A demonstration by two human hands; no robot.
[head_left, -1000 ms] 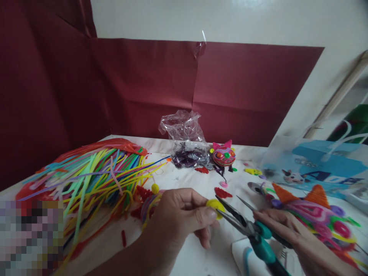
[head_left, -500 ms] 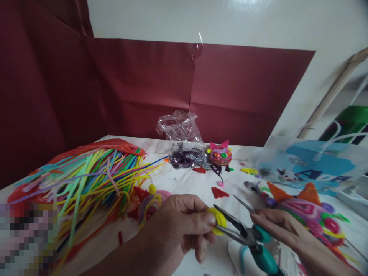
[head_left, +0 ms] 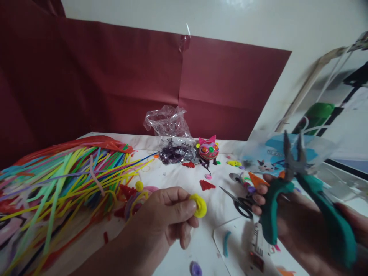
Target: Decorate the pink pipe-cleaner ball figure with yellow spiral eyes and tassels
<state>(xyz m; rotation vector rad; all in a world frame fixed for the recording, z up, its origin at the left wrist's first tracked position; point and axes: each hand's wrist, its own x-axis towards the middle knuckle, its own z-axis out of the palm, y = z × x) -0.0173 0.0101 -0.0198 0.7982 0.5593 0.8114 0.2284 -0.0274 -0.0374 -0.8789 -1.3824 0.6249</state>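
Between the thumb and fingers of my left hand [head_left: 169, 218] is a yellow coil [head_left: 200, 206], round and flat, seemingly wound from fuzzy pipe cleaner. My right hand [head_left: 301, 222] grips green-handled needle-nose pliers [head_left: 293, 168], raised with the jaws spread and pointing up, apart from the coil. Under and left of the pliers, black scissors [head_left: 240, 203] lie on the table. Partly hidden behind my left hand is a colourful coiled figure [head_left: 138, 197] with red pointed pieces. Another such figure, with orange points [head_left: 257, 179], is mostly covered by my right hand.
A heap of coloured pipe cleaners [head_left: 71, 176] spreads over the left side. Farther back stand a clear plastic bag [head_left: 172, 142] of dark strands and a pink-eared face figure [head_left: 209, 148]. A red triangle [head_left: 207, 185] and a purple coil [head_left: 196, 268] lie on the white table.
The pliers have come off the yellow coil and moved up and right, jaws now pointing upward. My left hand still holds the coil. The view has shifted somewhat to the right.
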